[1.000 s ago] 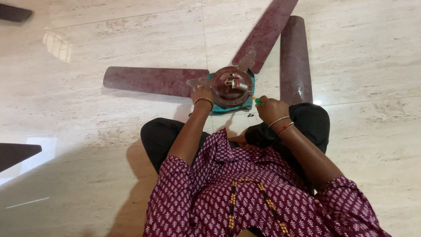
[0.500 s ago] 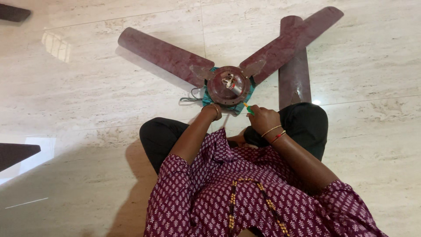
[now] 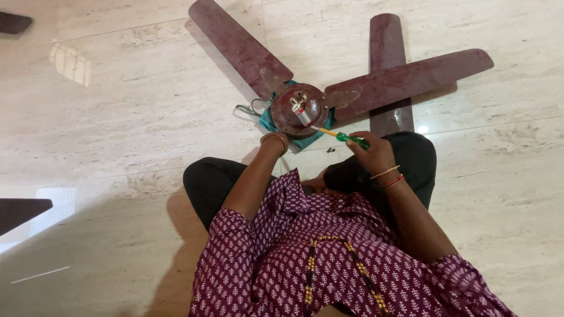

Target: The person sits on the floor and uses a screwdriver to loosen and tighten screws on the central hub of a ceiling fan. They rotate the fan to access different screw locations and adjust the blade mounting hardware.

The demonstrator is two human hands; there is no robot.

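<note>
Marble floor (image 3: 117,100), pale and glossy, spreads out under me where I sit cross-legged in a maroon printed tunic. Furthest left of what I am working on is one maroon fan blade (image 3: 238,47), running up and away from the hub. A bit of grey cord (image 3: 247,110) loops on the floor just beside the teal cloth (image 3: 267,121) that the hub rests on. My left hand (image 3: 277,134) is at the near left edge of the ceiling fan motor (image 3: 298,110); a bangle shows at the wrist, but my fingers are tucked out of sight against the hub, so I cannot tell how far they are curled or what they grip. The round maroon motor lies in front of my knees, its short metal shaft pointing up. Right of it, a second blade (image 3: 411,79) stretches out to the right, crossing over a loose blade (image 3: 388,70) that lies flat on the floor. My right hand (image 3: 373,155) is closed around the green handle of a screwdriver (image 3: 341,136), whose tip reaches the motor's near right edge. Two small dark screws (image 3: 331,150) lie on the floor near it.
</note>
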